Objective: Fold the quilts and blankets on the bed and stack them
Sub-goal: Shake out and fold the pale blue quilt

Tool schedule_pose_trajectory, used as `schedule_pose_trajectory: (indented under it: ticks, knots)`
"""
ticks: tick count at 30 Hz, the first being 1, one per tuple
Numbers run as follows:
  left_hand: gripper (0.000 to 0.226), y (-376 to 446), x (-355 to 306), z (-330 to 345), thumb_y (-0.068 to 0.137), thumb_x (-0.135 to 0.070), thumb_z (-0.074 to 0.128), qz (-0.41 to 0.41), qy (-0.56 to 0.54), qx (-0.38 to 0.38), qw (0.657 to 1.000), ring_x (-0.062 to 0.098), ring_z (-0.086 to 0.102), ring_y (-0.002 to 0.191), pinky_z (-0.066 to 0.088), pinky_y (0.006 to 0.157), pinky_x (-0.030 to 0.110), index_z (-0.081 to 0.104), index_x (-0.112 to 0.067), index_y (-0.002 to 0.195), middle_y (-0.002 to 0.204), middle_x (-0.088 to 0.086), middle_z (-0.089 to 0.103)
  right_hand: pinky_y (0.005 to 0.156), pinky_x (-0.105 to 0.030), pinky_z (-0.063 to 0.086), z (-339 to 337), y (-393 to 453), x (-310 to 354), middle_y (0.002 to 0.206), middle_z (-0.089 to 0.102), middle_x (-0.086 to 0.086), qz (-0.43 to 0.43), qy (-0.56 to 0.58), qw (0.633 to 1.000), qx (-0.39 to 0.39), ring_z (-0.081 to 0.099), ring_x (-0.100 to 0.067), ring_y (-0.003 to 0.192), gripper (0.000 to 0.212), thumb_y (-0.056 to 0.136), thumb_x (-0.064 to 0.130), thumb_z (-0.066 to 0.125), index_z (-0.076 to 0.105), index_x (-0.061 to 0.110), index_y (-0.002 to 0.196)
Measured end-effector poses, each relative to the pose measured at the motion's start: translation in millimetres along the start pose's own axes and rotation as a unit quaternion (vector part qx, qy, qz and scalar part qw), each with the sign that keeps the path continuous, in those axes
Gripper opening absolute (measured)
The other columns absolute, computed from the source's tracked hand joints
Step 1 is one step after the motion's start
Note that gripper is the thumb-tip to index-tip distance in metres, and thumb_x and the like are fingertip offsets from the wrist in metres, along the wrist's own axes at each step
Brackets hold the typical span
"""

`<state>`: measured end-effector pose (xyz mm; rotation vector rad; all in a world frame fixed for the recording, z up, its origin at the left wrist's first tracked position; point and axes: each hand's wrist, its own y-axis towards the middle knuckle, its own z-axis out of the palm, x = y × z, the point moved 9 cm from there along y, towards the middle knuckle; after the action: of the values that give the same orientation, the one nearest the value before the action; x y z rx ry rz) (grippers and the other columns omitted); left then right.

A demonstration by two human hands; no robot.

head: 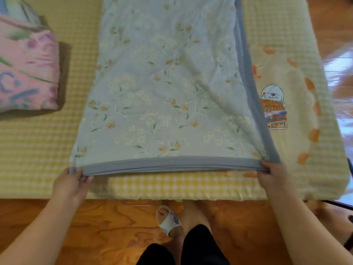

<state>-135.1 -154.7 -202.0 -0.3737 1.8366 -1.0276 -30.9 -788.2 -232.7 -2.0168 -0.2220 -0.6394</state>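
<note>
A light blue quilt [164, 88] with small yellow flowers and a grey-blue border lies folded lengthwise down the middle of the bed, running away from me. My left hand [71, 181] grips its near left corner, fingers curled round the layered edge. My right hand [272, 173] pinches the near right corner, where the border layers meet. The near edge is slightly lifted off the bed. A pink floral quilt [26, 67], folded into a block, sits at the far left of the bed.
The bed [38, 142] has a yellow checked cover; a cream panel with a cartoon dog print [273, 106] lies to the right. Wooden floor [95, 226] runs below the bed's near edge, with my slippered foot [169, 219] and black trouser legs.
</note>
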Motion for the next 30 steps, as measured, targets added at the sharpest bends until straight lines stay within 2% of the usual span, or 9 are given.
schedule_pose_trajectory:
  ticks: [2,4,8,11,14,17,20,24,30]
  knots:
    - [0.029,2.2,13.9,-1.2,0.107,0.0,0.036,-0.012,0.019,0.024,0.999,0.023,0.06,0.104,0.049,0.096,0.041,0.052,-0.013,0.127,0.124,0.011,0.056,0.105,-0.031,0.045,2.5,-7.4,-0.8,0.12,0.069,-0.009,-0.013,0.012,1.0,0.002,0.063,-0.031,0.105,0.021,0.087,0.042,0.07,0.068,0.023,0.096]
    - [0.034,8.1,25.5,-12.4,0.101,0.004,0.048,-0.003,0.156,-0.017,0.988,0.032,0.063,0.089,0.056,0.074,0.045,0.048,-0.002,0.135,0.121,0.023,0.059,0.092,-0.011,0.04,-0.9,-11.9,10.1,0.133,0.057,-0.02,-0.041,0.046,0.996,-0.069,0.055,-0.028,0.101,0.027,0.092,0.009,0.063,0.062,0.016,0.118]
    - [0.04,-17.3,-22.6,10.1,0.091,-0.009,0.062,0.258,0.536,-0.175,0.785,0.044,0.05,0.114,0.048,0.094,0.054,0.052,-0.006,0.13,0.134,0.025,0.045,0.103,-0.045,0.044,-3.2,-39.0,64.3,0.146,0.034,-0.014,-0.212,-0.269,0.906,-0.248,0.04,-0.035,0.124,0.066,0.082,-0.007,0.061,0.042,0.015,0.142]
    - [0.027,-59.1,1.2,117.1,0.092,-0.023,0.068,0.509,0.622,0.074,0.59,0.037,0.053,0.105,0.047,0.087,0.047,0.065,-0.011,0.116,0.115,0.015,0.061,0.096,-0.041,0.045,95.3,-77.4,68.3,0.123,0.054,-0.011,-0.467,-0.438,0.768,-0.016,0.048,-0.032,0.115,0.038,0.085,0.002,0.061,0.062,0.011,0.122]
    - [0.037,-88.3,61.5,179.2,0.088,-0.035,0.074,0.544,0.66,0.283,0.435,0.026,0.053,0.11,0.045,0.089,0.038,0.065,-0.021,0.121,0.119,0.001,0.061,0.093,-0.034,0.046,174.7,-120.2,24.4,0.114,0.056,-0.001,-0.562,-0.519,0.611,0.203,0.049,-0.021,0.105,0.036,0.09,0.028,0.07,0.062,0.016,0.123]
    - [0.054,-85.8,83.3,201.1,0.089,-0.043,0.071,0.537,0.701,0.323,0.341,0.021,0.045,0.123,0.043,0.097,0.036,0.052,-0.028,0.138,0.135,-0.004,0.048,0.093,-0.035,0.046,200.1,-111.2,7.7,0.12,0.052,0.001,-0.55,-0.564,0.57,0.235,0.048,-0.02,0.106,0.055,0.085,0.042,0.073,0.055,0.02,0.133]
    - [0.04,-69.7,82.2,204.4,0.096,-0.032,0.061,0.495,0.725,0.343,0.334,0.021,0.05,0.118,0.045,0.094,0.034,0.057,-0.024,0.135,0.131,-0.003,0.053,0.093,-0.036,0.045,205.4,-93.2,11.1,0.115,0.055,0.001,-0.503,-0.567,0.601,0.255,0.05,-0.02,0.105,0.036,0.093,0.035,0.067,0.061,0.02,0.125]
    - [0.025,-54.9,62.6,206.1,0.105,-0.026,0.045,0.443,0.688,0.339,0.464,0.022,0.056,0.088,0.043,0.076,0.037,0.065,-0.017,0.093,0.09,-0.002,0.06,0.073,-0.03,0.041,206.8,-81.5,21.1,0.094,0.06,0.004,-0.424,-0.514,0.683,0.3,0.055,-0.013,0.083,0.02,0.101,0.029,0.054,0.069,0.026,0.089]
    - [0.051,-65.1,74.6,191.2,0.092,-0.06,0.059,0.519,0.68,0.34,0.391,0.015,0.051,0.103,0.047,0.088,0.033,0.053,-0.027,0.131,0.118,-0.008,0.053,0.064,-0.026,0.038,205.1,-67.8,22.4,0.081,0.055,0.006,-0.35,-0.446,0.769,0.295,0.049,-0.011,0.072,0.023,0.104,0.026,0.047,0.059,0.022,0.085]
